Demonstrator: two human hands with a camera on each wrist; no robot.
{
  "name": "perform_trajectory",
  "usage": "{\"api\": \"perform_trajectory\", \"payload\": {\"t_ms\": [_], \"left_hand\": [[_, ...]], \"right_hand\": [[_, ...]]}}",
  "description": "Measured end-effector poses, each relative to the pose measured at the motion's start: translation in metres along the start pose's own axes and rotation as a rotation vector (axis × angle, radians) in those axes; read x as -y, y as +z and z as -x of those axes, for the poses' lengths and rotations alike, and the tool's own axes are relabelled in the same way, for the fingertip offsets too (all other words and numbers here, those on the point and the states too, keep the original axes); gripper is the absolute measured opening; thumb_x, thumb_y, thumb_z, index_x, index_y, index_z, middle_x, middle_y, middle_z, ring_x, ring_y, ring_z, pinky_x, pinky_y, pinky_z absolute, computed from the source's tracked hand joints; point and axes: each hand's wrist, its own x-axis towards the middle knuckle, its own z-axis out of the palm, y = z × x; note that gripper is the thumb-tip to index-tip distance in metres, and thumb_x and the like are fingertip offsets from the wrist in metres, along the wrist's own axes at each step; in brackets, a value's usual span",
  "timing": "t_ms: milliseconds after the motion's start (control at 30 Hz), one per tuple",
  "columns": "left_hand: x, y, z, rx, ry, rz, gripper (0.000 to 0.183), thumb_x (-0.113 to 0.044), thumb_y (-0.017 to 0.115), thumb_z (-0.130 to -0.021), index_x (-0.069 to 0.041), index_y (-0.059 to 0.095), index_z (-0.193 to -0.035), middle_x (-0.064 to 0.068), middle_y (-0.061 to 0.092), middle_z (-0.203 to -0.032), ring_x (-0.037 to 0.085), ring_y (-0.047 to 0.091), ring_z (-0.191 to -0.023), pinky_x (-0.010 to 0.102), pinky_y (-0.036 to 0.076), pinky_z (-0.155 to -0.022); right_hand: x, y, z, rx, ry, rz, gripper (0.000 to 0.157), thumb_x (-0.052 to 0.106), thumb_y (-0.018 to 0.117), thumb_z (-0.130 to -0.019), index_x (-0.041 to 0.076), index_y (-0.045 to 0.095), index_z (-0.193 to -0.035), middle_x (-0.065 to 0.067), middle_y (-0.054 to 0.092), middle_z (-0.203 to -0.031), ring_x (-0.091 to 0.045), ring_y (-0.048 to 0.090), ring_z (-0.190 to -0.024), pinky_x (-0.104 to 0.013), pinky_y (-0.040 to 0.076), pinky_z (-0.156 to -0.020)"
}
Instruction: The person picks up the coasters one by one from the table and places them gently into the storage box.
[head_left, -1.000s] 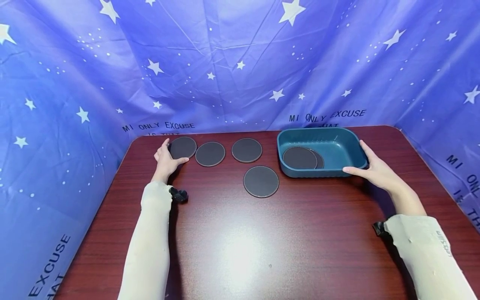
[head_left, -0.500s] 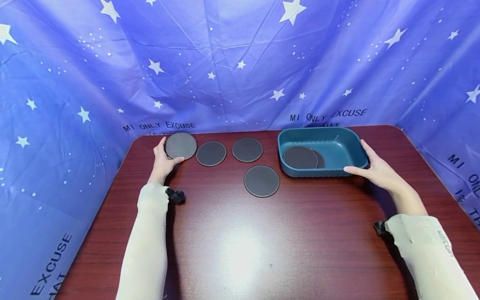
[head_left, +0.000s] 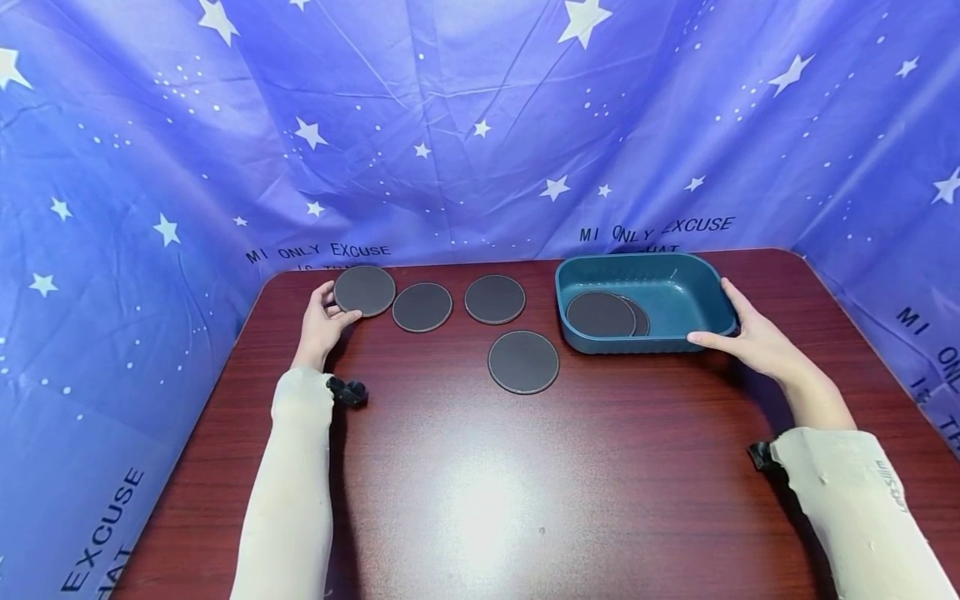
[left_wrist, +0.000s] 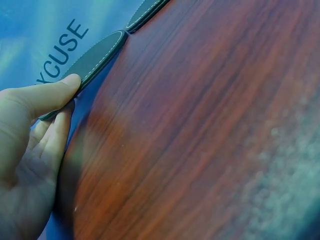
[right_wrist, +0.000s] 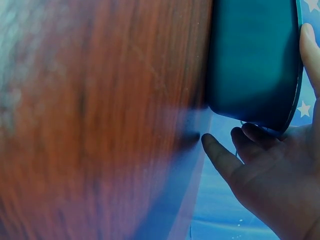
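Observation:
In the head view my left hand (head_left: 318, 327) holds a round dark coaster (head_left: 365, 291) with a stitched edge at the table's far left. The left wrist view shows the thumb on the coaster's upper face (left_wrist: 97, 56) and fingers beneath, with the coaster raised off the wood. My right hand (head_left: 761, 346) grips the right end of a teal plastic basin (head_left: 630, 345), thumb on the front rim and fingers at the end. Two overlapping coasters (head_left: 600, 315) lie inside the basin's left part. From the right wrist, the basin's outer wall (right_wrist: 255, 60) shows above the fingers.
Three more coasters lie flat between the hands: one (head_left: 422, 307) right beside the held coaster, another (head_left: 495, 299) farther right, a third (head_left: 523, 362) nearer. The dark red wooden table (head_left: 420, 467) ends at a blue star-printed curtain (head_left: 420, 150).
My left hand has lifted the leftmost coaster off the table, tilting it and then levelling it somewhat, while the hand shifted slightly left. My right hand and the basin stay in place.

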Motion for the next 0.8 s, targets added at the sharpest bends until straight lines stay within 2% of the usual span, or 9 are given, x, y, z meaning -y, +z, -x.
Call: {"api": "perform_trajectory", "payload": {"t_ms": [233,333,467,600,700,800], "left_hand": [[0.0,0.0,0.001,-0.031,-0.005,-0.006,0.078,0.0,0.069,-0.09,-0.011,0.028,-0.156,0.017,0.044,-0.153,-0.004,0.051,-0.089,0.004,0.046,-0.069],[-0.003,0.0,0.001,-0.031,-0.012,0.029,0.077,0.002,0.067,-0.091,-0.01,0.029,-0.156,0.019,0.043,-0.153,-0.004,0.05,-0.087,0.004,0.047,-0.068],[-0.008,-0.001,0.003,-0.011,-0.057,0.214,0.076,0.011,0.06,-0.092,-0.009,0.026,-0.157,0.017,0.041,-0.15,-0.002,0.054,-0.084,0.007,0.053,-0.069],[-0.009,-0.005,0.005,-0.018,-0.125,0.405,0.078,0.019,0.053,-0.091,-0.01,0.023,-0.157,0.006,0.045,-0.132,0.001,0.062,-0.077,0.013,0.059,-0.067],[-0.009,-0.008,0.006,-0.024,-0.158,0.47,0.078,0.02,0.052,-0.091,-0.01,0.024,-0.157,-0.001,0.046,-0.122,0.004,0.064,-0.074,0.016,0.06,-0.066],[-0.01,-0.009,0.008,-0.017,-0.173,0.484,0.077,0.018,0.053,-0.092,-0.011,0.023,-0.157,0.002,0.046,-0.129,0.004,0.064,-0.076,0.016,0.06,-0.068]], "right_hand": [[0.001,0.0,0.0,0.007,0.0,-0.006,0.109,0.042,0.067,-0.093,0.017,-0.017,-0.158,-0.02,-0.014,-0.166,-0.053,-0.002,-0.15,-0.078,0.01,-0.113],[0.0,-0.002,-0.001,0.013,0.002,-0.002,0.109,0.042,0.066,-0.093,0.018,-0.018,-0.158,-0.019,-0.015,-0.166,-0.052,-0.003,-0.15,-0.078,0.01,-0.113],[0.0,-0.004,-0.003,0.027,0.011,0.019,0.109,0.044,0.065,-0.094,0.018,-0.02,-0.157,-0.017,-0.018,-0.166,-0.051,-0.004,-0.15,-0.078,0.011,-0.113],[0.0,-0.004,-0.003,0.034,0.015,0.03,0.109,0.045,0.065,-0.094,0.018,-0.02,-0.157,-0.017,-0.018,-0.166,-0.052,-0.003,-0.15,-0.078,0.012,-0.113],[0.0,-0.003,-0.002,0.03,0.012,0.027,0.11,0.045,0.065,-0.094,0.017,-0.019,-0.157,-0.019,-0.017,-0.165,-0.052,-0.003,-0.15,-0.078,0.012,-0.113],[0.0,-0.003,-0.001,0.028,0.011,0.028,0.11,0.045,0.065,-0.093,0.016,-0.019,-0.157,-0.02,-0.016,-0.165,-0.052,-0.002,-0.15,-0.078,0.012,-0.113]]}}
